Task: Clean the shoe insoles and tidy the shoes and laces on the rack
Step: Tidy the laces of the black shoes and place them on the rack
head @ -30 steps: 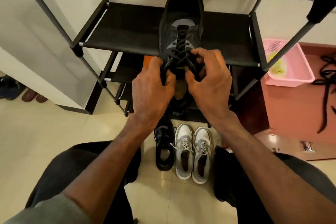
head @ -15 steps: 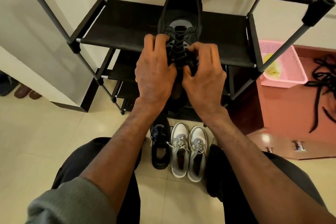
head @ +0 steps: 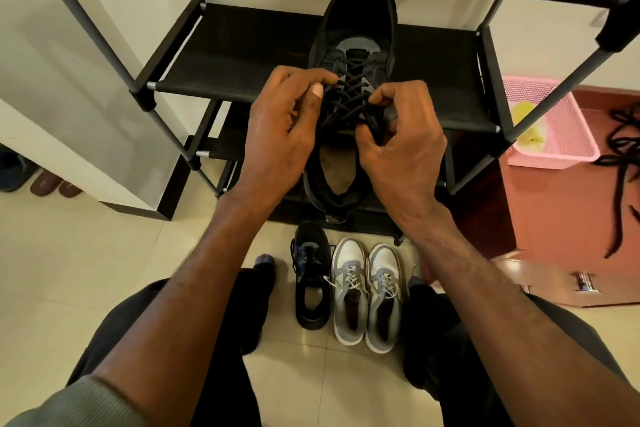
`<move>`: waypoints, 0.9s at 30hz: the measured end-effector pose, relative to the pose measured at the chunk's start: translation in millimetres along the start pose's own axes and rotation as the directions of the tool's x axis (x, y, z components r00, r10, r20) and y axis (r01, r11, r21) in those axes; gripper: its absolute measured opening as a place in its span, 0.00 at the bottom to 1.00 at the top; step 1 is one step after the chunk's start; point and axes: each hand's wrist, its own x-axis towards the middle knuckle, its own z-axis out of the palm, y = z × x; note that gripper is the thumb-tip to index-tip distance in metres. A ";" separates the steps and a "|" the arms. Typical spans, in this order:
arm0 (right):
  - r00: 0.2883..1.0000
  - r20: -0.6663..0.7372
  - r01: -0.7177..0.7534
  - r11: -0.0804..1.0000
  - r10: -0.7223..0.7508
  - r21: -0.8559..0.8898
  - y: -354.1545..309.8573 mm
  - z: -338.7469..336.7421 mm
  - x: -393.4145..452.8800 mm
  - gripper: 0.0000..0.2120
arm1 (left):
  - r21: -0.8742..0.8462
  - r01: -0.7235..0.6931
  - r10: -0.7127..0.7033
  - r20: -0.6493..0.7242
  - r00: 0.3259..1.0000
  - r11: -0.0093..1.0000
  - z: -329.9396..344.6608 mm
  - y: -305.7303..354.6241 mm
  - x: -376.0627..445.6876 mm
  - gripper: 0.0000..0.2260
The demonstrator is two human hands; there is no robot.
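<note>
A black sneaker (head: pixel 356 21) lies toe-away on the middle shelf of the black shoe rack (head: pixel 242 55), its heel hanging over the front edge and a worn tan insole (head: pixel 337 170) showing inside. My left hand (head: pixel 280 128) pinches the black lace (head: pixel 349 94) at the sneaker's left side. My right hand (head: pixel 401 146) pinches the lace on the right, near the tongue. On the floor below stand a second black sneaker (head: pixel 311 277) and a grey-and-white pair (head: pixel 367 291).
A pink basket (head: pixel 554 121) with a yellow cloth sits at the right on a reddish surface, beside loose black laces (head: pixel 623 156). Brown shoes (head: pixel 52 184) lie at the far left by a white wall panel. My knees frame the floor shoes.
My left hand has slid down from the upper laces to the sneaker's left side, and the right has shifted slightly right; both still work the lace. The view has tilted a little.
</note>
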 end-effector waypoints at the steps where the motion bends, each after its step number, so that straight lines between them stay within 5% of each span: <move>1: 1.000 0.003 0.002 1.000 -0.002 -0.002 0.6 0.0 -0.1 0.12 | 0.013 -0.005 0.005 0.003 1.000 1.000 0.0 -1.2 3.1 0.12; 9: 0.999 0.043 0.017 1.000 -0.018 0.014 4.5 -3.9 1.3 0.12 | 0.065 -0.082 0.078 0.069 0.995 0.995 -0.9 -10.7 30.2 0.10; 27: 0.997 0.074 -0.016 0.999 0.013 0.036 2.0 -2.5 3.6 0.14 | 0.083 -0.118 0.120 -0.021 0.993 0.990 13.4 -16.8 43.0 0.09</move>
